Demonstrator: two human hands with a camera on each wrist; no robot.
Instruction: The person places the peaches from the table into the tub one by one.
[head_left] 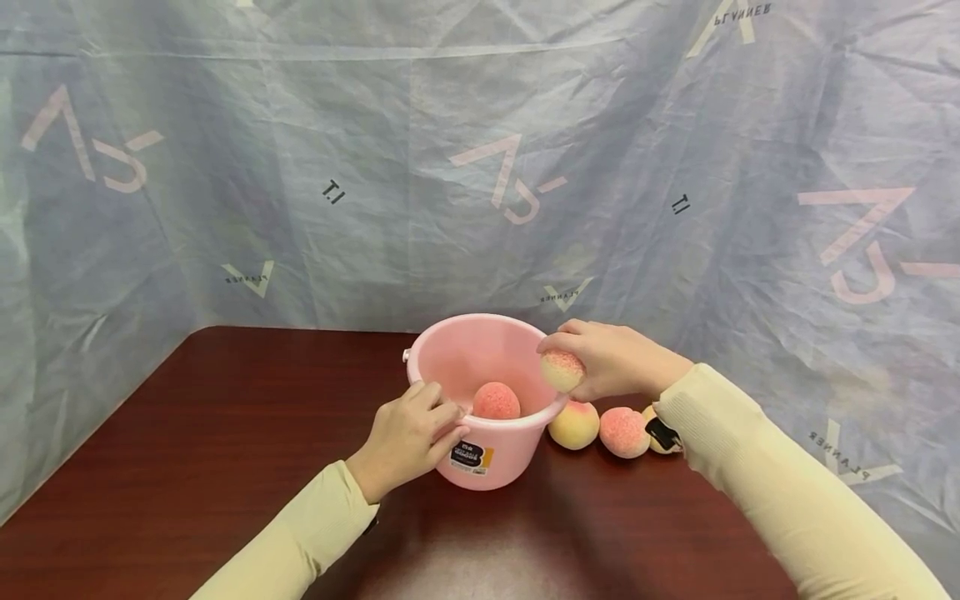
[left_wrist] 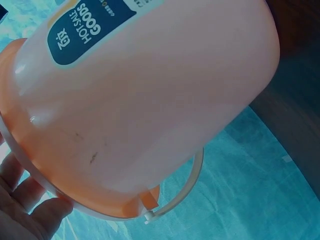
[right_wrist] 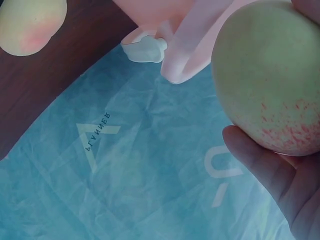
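Observation:
A pink bucket stands upright on the table, with a reddish peach inside it. The left hand grips the bucket's near-left rim; in the left wrist view its fingers lie along the rim of the bucket. Over the right side of the rim, the right hand holds a yellow and red peach. The right wrist view shows the thumb and part of the right hand against this pale peach, beside the bucket's rim and white handle joint.
Several peaches lie on the dark red table to the right of the bucket: a yellow one, a pink one and another partly behind the right wrist. A grey printed cloth hangs behind and at the sides.

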